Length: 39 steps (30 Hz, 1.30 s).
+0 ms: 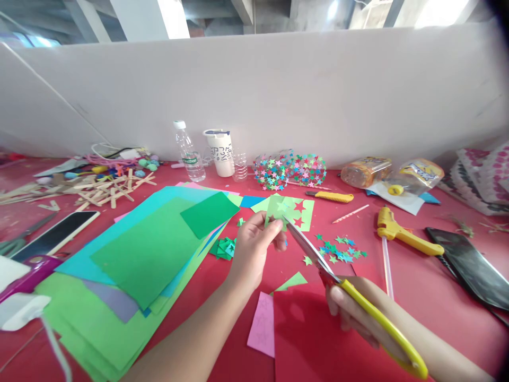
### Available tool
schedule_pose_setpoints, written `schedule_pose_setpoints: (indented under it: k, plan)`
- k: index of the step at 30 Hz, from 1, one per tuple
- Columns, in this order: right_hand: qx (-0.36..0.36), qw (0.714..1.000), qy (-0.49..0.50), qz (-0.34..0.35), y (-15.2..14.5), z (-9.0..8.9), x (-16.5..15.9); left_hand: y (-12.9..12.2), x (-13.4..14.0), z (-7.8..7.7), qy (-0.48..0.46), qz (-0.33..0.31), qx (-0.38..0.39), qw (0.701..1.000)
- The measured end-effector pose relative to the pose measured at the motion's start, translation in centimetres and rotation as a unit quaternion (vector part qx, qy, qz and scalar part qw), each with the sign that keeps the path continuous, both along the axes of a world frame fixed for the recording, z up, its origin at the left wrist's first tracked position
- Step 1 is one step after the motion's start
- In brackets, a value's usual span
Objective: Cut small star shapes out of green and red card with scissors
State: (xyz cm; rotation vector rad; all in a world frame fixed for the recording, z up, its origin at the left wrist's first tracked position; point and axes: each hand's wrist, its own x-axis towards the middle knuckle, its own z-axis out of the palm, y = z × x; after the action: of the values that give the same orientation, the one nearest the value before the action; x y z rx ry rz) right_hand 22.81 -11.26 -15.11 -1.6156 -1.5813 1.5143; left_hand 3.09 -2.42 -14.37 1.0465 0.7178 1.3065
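Observation:
My left hand (251,241) pinches a small piece of light green paper (275,206) between thumb and fingers. Yellow-handled scissors (384,323) are in my right hand (353,302), their blades pointing up and left with the tips at the paper's edge. Whether the blades touch the paper is hard to make out. Just behind is a light green sheet (308,210) with star-shaped holes showing the red table. Small cut stars (338,250) lie right of the blades, and dark green pieces (225,248) lie left of my left wrist.
Stacked coloured sheets (147,249) cover the left side. Behind stand a water bottle (190,154), a white cup (221,154) and star-filled clear plastic containers (290,168). A yellow utility knife (334,197), a glue gun (405,233) and a dark phone-like object (473,265) lie right.

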Motion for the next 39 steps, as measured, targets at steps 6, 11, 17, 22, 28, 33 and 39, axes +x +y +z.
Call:
schedule_pose_setpoints:
  k: [6,11,17,22,28,33,39]
  plan:
    - [0.015,0.999,-0.014,-0.03,-0.6,-0.4,-0.3,-0.4,0.5,-0.2,0.003,0.013,0.007,1.0]
    - [-0.006,0.997,-0.044,-0.058,-0.8,-0.2,-0.8,-0.3,0.4,-0.3,0.008,0.013,0.009,1.0]
    - [0.012,0.997,-0.054,-0.048,-0.7,0.5,-1.3,-0.3,0.4,-0.4,0.006,0.007,0.007,1.0]
    - [0.016,0.998,-0.044,-0.043,-0.6,0.0,-1.0,-0.2,0.4,-0.4,0.003,0.004,0.004,1.0]
    - [0.033,0.998,0.015,-0.051,-0.7,0.1,-1.0,-0.3,0.5,-0.4,0.002,-0.009,0.005,1.0]
    - [0.026,0.998,-0.001,-0.052,-0.7,0.0,-0.9,-0.4,0.6,-0.6,0.004,-0.011,0.004,1.0]
    - [0.029,0.999,-0.008,-0.02,-0.4,-0.7,-0.3,-0.4,0.5,-0.4,0.003,-0.006,0.001,1.0]
